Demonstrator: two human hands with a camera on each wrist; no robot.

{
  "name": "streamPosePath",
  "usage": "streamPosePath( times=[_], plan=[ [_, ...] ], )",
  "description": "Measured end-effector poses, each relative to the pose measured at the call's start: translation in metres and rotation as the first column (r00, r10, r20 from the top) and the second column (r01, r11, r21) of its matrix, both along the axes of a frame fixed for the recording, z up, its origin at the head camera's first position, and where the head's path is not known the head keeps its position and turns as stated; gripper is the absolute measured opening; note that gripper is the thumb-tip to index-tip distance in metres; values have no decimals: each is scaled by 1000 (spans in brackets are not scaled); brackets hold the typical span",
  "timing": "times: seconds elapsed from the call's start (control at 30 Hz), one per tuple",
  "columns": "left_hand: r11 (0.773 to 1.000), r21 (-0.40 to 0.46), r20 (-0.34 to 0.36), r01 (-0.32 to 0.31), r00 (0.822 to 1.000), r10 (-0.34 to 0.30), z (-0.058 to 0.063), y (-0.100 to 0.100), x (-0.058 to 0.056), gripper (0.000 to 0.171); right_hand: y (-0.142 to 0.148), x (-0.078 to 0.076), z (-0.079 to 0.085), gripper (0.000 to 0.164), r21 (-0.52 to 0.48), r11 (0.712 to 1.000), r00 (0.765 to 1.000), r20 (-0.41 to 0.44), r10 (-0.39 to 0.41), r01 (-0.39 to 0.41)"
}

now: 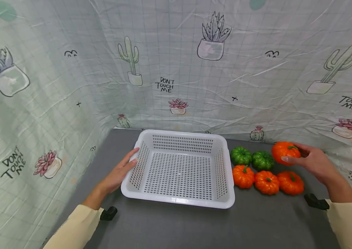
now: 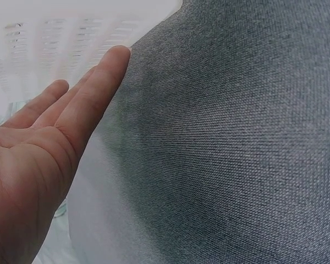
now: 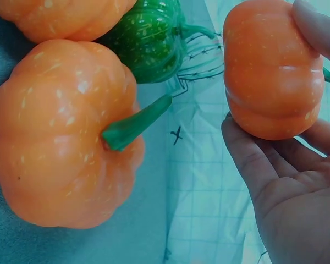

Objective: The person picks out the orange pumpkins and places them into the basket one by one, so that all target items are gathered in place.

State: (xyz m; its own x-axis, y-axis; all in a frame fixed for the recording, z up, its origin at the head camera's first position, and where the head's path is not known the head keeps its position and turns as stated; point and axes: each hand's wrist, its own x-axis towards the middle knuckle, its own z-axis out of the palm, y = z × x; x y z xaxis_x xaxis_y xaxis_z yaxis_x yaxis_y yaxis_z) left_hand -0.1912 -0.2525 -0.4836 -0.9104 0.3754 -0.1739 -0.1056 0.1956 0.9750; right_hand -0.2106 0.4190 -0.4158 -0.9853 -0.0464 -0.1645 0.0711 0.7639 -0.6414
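Observation:
In the head view my right hand (image 1: 317, 162) grips an orange toy pumpkin (image 1: 283, 152) with a green stem, thumb on the near side. The right wrist view shows this held pumpkin (image 3: 272, 71) between the thumb and the fingers (image 3: 247, 154). Below and left of it sit three orange pumpkins (image 1: 291, 182) in a row and two green pumpkins (image 1: 241, 155) behind them. My left hand (image 1: 118, 174) lies against the left side of a white perforated plastic basket (image 1: 176, 200). Its fingers (image 2: 96, 91) look straight along the basket's outer wall in the left wrist view.
The basket stands in the middle of a dark grey table (image 1: 176, 228), with the pumpkins close to its right wall. Pale fabric (image 1: 179, 69) printed with cacti hangs behind the table and along its left side.

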Motion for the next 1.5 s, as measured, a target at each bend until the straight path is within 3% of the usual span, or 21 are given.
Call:
streamPosePath(
  times=[0.6,0.9,1.5],
  plan=[
    [1000,7,-14,0,1000,0,4,0,-1,62,-27,-1,20,95,19,999,999,21,31,-31],
    [1000,-2,-33,3,999,-4,5,1,-3,64,-41,-4,26,91,19,996,996,-3,86,-86],
    [1000,4,0,0,1000,0,1,1,-1,62,-70,-5,33,86,-22,988,988,-10,153,-153]
  ],
)
